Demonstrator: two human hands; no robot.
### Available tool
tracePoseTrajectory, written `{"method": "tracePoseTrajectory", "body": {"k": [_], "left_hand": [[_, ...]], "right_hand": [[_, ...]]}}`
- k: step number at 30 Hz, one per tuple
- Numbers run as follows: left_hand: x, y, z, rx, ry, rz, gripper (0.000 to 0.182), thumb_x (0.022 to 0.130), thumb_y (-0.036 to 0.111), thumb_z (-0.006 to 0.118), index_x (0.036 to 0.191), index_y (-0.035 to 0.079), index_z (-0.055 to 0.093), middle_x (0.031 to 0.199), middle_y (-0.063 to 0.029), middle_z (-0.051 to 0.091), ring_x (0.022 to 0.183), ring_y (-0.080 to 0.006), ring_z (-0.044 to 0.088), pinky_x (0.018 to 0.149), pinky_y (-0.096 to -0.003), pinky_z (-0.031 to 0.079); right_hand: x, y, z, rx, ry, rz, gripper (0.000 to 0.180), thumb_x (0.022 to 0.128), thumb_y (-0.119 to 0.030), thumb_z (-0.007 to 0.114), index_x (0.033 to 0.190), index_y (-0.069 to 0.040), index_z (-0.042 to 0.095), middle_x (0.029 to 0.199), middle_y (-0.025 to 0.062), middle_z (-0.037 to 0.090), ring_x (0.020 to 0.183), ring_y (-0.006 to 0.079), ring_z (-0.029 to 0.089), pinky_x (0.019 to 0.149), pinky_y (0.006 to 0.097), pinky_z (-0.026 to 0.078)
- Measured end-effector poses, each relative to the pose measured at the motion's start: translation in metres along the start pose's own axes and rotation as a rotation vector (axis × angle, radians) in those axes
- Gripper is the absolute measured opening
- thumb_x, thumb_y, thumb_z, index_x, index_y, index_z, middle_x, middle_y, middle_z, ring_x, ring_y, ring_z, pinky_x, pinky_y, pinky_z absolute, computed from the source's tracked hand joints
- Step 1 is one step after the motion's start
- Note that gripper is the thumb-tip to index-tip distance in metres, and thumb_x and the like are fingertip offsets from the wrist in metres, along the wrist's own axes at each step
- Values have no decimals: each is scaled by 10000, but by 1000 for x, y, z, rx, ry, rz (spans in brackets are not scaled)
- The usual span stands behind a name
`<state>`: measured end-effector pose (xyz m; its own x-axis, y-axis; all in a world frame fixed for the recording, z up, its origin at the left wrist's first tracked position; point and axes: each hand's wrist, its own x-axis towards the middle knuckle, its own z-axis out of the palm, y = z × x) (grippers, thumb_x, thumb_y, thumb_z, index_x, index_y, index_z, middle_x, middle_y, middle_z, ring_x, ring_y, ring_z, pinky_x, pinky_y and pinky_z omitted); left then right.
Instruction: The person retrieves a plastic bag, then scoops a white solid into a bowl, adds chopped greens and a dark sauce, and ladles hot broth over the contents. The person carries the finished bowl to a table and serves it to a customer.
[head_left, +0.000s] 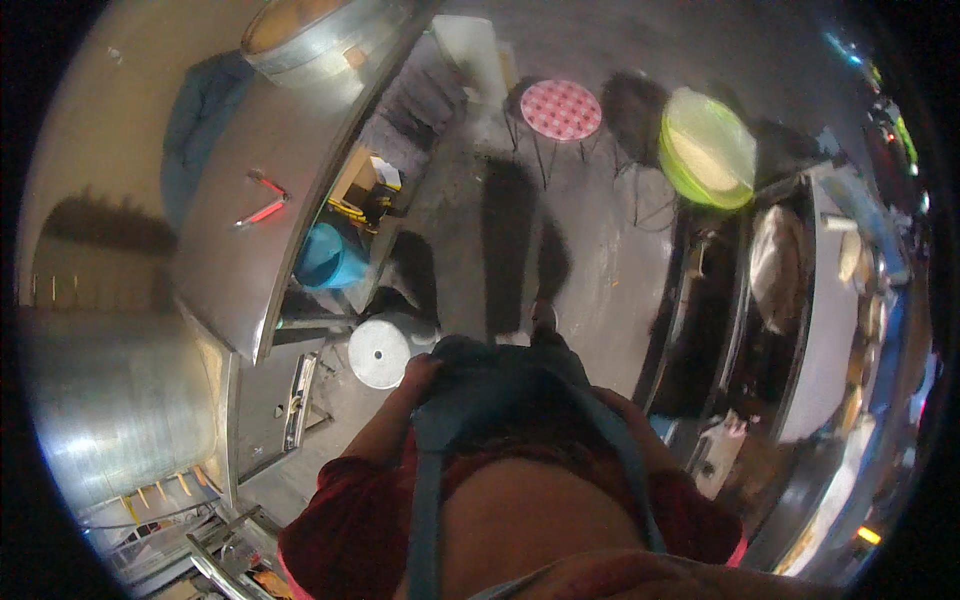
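Note:
My left hand (424, 370) rests low at my left hip, against the dark apron (502, 405). My right hand (611, 399) is down at my other hip, mostly hidden by the apron strap and clothing. The fingers of both are too blurred or covered to tell if they hold anything. Just beyond my left hand is a white round disc-shaped top (379, 354) with a dark hole in its centre. To the left stands a metal-topped worktable (232, 277), on which a red V-shaped tool (270, 201) lies.
A large round metal vessel (300, 56) sits on the worktable's far end. Below are a blue bucket (330, 256) and a cardboard box (354, 180). Ahead stand a pink checked stool (561, 110) and a green basin (675, 169) of pale contents. Dark shelving (731, 315) runs along the right.

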<state>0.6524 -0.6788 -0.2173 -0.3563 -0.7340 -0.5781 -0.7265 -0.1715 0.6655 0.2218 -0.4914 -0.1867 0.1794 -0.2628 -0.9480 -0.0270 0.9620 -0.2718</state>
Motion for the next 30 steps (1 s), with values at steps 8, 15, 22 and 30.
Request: {"method": "tracePoseTrajectory", "body": {"k": [8,15,22,30], "left_hand": [[38,63,-20,121,287,-85,253,706,231,594,824,8,618,793,-153,603,771,-276,589,706,-360,456],[82,69,-10,-331,360,-337,202,677,161,604,816,15,612,831,-154,589,813,-302,579,722,-367,458],[155,93,-46,35,568,-144,104,583,105,562,670,75,610,761,-158,568,754,-313,579,648,-395,475],[146,146,-41,-29,218,-985,134,685,118,578,788,87,658,856,-119,629,840,-258,613,715,-347,498]], "right_hand": [[16,-119,-101,-220,-11,-1,345,781,-200,550,1103,-78,541,1072,88,552,942,216,536,841,348,414],[48,-265,-165,-482,-5,33,392,765,-222,572,1123,-69,524,1087,93,543,957,216,527,839,340,410],[50,-425,-208,-760,-15,73,442,749,-244,594,1142,-60,508,1102,98,535,973,217,518,838,332,406],[130,-655,-199,-1137,-201,174,502,731,-269,619,1163,-50,489,1118,103,525,991,218,508,836,322,401]]}}
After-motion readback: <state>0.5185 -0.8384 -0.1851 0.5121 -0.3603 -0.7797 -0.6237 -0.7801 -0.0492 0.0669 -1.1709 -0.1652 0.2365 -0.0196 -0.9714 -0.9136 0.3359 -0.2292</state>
